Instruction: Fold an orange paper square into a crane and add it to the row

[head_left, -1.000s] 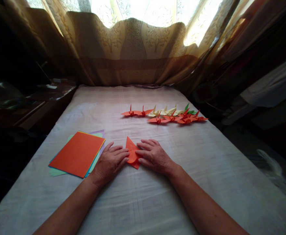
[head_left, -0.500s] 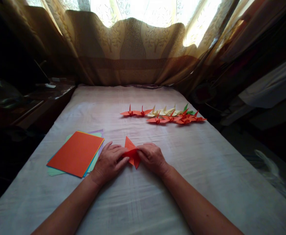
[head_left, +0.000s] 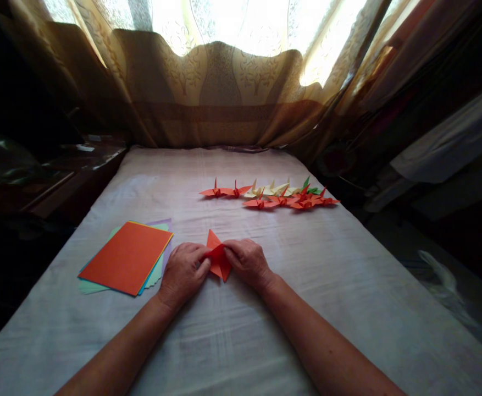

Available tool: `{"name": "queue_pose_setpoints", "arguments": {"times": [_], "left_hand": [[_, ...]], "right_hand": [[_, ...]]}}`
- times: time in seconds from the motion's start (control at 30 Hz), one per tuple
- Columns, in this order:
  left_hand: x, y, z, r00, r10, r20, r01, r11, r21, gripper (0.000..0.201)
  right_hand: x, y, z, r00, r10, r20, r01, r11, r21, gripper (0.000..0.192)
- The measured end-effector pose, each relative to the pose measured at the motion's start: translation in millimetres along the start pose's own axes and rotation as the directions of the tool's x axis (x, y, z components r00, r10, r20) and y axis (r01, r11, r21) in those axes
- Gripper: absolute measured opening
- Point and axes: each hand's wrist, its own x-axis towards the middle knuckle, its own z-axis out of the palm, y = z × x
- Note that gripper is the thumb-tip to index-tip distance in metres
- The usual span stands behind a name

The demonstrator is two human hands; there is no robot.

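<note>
Pale cloth surface (head_left: 241,341): orange-topped paper stack (head_left: 127,257), left; orange, cream, green paper cranes (head_left: 261,204), far right.

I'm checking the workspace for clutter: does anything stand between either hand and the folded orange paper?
Nothing visible does: the left hand and right hand both hold the folded orange paper. The paper stack lies left of both hands; the paper cranes, farther back.
</note>
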Motion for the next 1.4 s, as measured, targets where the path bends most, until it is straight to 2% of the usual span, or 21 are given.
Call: {"name": "queue_pose_setpoints", "arguments": {"times": [0.1,0.23,0.33,0.5,0.6,0.73,0.9,1.03,1.17,1.4], "left_hand": [[0.5,-1.1,-0.7,1.0,0.007,-0.012,-0.007,1.0,0.023,0.026],[1.5,-4.6,0.3,0.999,-0.007,-0.044,0.009,0.999,0.052,0.027],[2.1,-6.2,1.6,0.998,-0.006,-0.062,0.01,0.998,0.067,0.026],[2.5,-6.6,2.1,0.998,-0.027,-0.048,0.031,0.997,0.074,0.024],[1.8,-5.7,2.4,0.999,-0.029,-0.043,0.031,0.998,0.061,0.022],[0.1,-3.8,2.5,0.997,-0.032,-0.07,0.034,0.999,0.036,0.023],[0.5,-7.0,1.2,0.998,-0.057,-0.036,0.055,0.998,-0.036,0.035],[3.1,-14.0,2.9,0.992,-0.121,-0.046,0.114,0.984,-0.14,0.049],[4.8,-15.7,6.5,0.985,-0.167,-0.052,0.157,0.975,-0.157,0.045],[4.8,-9.0,8.1,0.991,-0.124,-0.043,0.118,0.985,-0.129,0.031]], "right_hand": [[-0.5,0.4,-0.8,1.0,0.024,0.012,-0.024,0.999,0.027,0.018],[0.5,0.9,0.6,0.999,0.05,-0.009,-0.049,0.993,0.106,0.03],[4.4,-1.4,0.7,0.998,0.07,-0.005,-0.069,0.99,0.126,0.027],[16.4,-11.4,-5.6,0.994,0.1,0.043,-0.099,0.995,-0.028,0.012],[24.3,-15.9,-7.9,0.988,0.128,0.082,-0.115,0.983,-0.144,0.011],[31.5,-15.8,-5.3,0.98,0.183,0.077,-0.166,0.968,-0.189,0.013],[33.6,-13.1,-1.6,0.963,0.254,0.084,-0.241,0.961,-0.138,0.019],[33.3,-12.2,-0.7,0.957,0.274,0.094,-0.268,0.961,-0.075,0.021],[32.5,-11.2,0.0,0.957,0.275,0.095,-0.272,0.962,-0.036,0.02],[30.2,-6.7,4.4,0.968,0.244,0.063,-0.248,0.965,0.085,0.02]]}}
